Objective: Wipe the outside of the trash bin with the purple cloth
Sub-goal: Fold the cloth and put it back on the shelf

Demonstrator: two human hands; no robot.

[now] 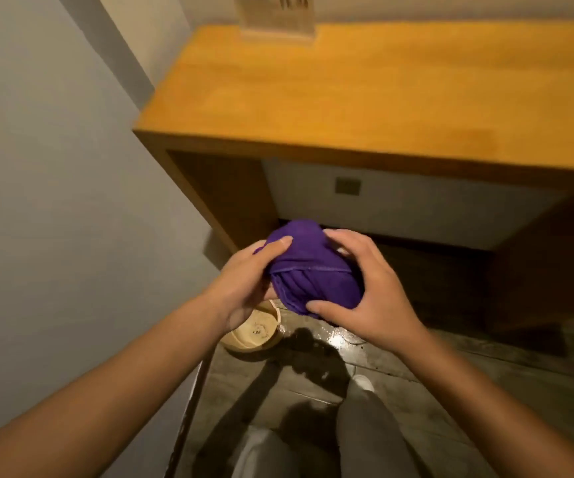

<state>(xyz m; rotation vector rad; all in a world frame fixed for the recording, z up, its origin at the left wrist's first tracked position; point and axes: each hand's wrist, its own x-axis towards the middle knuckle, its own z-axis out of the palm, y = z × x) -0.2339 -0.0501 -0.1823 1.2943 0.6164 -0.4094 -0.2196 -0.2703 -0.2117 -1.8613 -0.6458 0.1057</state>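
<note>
The purple cloth (308, 269) is bunched into a ball in the air between both hands. My left hand (246, 281) grips its left side, thumb on top. My right hand (371, 288) wraps its right side and underside. Below the left hand, a round beige trash bin (254, 334) stands on the floor beside the wall, seen from above with its open mouth partly hidden by my wrist. The cloth does not touch the bin.
A wooden desk (365, 94) fills the upper view, with an open space beneath it. A grey wall (54, 184) runs along the left. The dark tiled floor (416, 374) shows a wet shiny patch (340, 339). My legs and a shoe (363, 382) are below.
</note>
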